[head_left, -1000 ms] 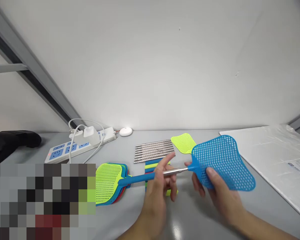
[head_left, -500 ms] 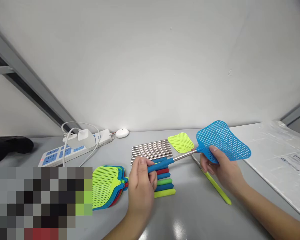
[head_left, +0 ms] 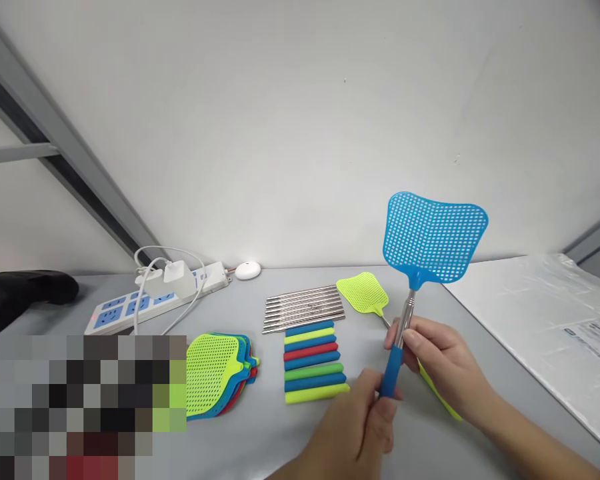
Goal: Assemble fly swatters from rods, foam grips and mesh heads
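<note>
A blue fly swatter (head_left: 433, 237) stands nearly upright in front of me, its perforated head at the top. My left hand (head_left: 363, 420) is closed around the lower end of its blue grip. Higher up, my right hand (head_left: 437, 357) pinches the metal shaft just above that grip. Behind my right hand lies a yellow-green fly swatter (head_left: 364, 293), its handle partly hidden. To the left of my hands, several coloured handle grips (head_left: 313, 362) lie in a row. Beyond them is a row of metal rods (head_left: 304, 308). Loose swatter heads (head_left: 215, 373) are stacked further left.
A white power strip (head_left: 155, 300) with plugged-in adapters and cables lies at the back left, beside a white oval case (head_left: 247, 270). A flat, plastic-wrapped white package (head_left: 535, 313) covers the right side of the table. A black object (head_left: 30, 297) is at the left edge.
The blue swatter has swung from lying sideways to nearly upright. My right hand has shifted from its head down to the shaft; my left hand has moved right and down with the grip.
</note>
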Tool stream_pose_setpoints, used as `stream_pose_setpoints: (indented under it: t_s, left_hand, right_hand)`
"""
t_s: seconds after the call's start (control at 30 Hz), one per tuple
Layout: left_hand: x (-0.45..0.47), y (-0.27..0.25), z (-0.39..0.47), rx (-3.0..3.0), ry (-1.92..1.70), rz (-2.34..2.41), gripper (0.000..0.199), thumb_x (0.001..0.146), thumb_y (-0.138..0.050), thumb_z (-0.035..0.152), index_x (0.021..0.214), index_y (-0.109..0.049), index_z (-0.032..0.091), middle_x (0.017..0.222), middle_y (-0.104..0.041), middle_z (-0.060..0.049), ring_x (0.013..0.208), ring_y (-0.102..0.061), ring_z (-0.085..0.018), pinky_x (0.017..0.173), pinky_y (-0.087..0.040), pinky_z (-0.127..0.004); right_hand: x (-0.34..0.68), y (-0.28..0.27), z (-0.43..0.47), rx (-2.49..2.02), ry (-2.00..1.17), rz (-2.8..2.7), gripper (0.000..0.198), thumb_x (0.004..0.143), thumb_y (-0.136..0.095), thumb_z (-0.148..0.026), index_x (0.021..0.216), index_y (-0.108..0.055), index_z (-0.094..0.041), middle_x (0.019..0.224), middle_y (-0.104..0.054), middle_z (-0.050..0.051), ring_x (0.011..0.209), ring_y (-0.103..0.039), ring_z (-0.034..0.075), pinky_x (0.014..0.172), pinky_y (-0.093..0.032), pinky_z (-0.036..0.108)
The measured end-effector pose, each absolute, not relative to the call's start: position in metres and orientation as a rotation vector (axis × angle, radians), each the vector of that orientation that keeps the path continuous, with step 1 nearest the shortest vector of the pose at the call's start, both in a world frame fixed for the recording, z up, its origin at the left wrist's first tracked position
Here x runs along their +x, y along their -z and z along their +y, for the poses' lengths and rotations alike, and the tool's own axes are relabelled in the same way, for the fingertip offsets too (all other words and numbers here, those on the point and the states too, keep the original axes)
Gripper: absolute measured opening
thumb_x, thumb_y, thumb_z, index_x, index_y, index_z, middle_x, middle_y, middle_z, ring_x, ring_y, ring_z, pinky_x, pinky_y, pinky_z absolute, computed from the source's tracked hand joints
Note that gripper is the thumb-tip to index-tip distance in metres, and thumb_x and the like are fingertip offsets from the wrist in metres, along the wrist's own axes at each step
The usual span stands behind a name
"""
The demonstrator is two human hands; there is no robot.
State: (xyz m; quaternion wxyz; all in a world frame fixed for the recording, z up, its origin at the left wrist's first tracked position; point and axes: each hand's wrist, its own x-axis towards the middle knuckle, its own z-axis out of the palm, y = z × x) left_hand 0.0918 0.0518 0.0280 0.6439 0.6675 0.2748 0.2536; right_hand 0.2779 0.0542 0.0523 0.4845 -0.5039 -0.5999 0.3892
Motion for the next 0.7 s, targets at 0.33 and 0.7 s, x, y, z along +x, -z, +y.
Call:
stream_pose_setpoints:
  t_s: [0.33, 0.7]
  left_hand:
    - [0.088, -0.029, 0.064, 1.568, -0.456, 0.801, 0.045, 0.099, -0.032, 0.05, 0.1, -0.066, 0.019, 0.061, -0.059, 0.001, 0.052, -0.045, -0.012, 0.054, -0.034, -0.025]
    - [0.085, -0.032, 0.063, 1.612, -0.382, 0.796, 0.035, 0.096, -0.039, 0.04, 0.089, -0.066, 0.019, 0.057, -0.052, 0.003, 0.052, -0.043, -0.012, 0.051, -0.031, -0.024]
  right_hand:
    - [0.332, -0.077, 0.078, -1.927, -0.301, -1.948, 0.037, 0.083, -0.053, -0.033, 0.056, -0.03, -0.022, 0.051, -0.033, -0.004, 0.049, -0.03, 0.013, 0.048, -0.024, 0.027]
    - [0.343, -0.052, 0.089, -2.212, -0.519, -2.034, 0.041, 0.086, -0.049, -0.04, 0.051, -0.039, -0.022, 0.051, -0.045, 0.0, 0.045, -0.036, 0.014, 0.046, -0.023, 0.03]
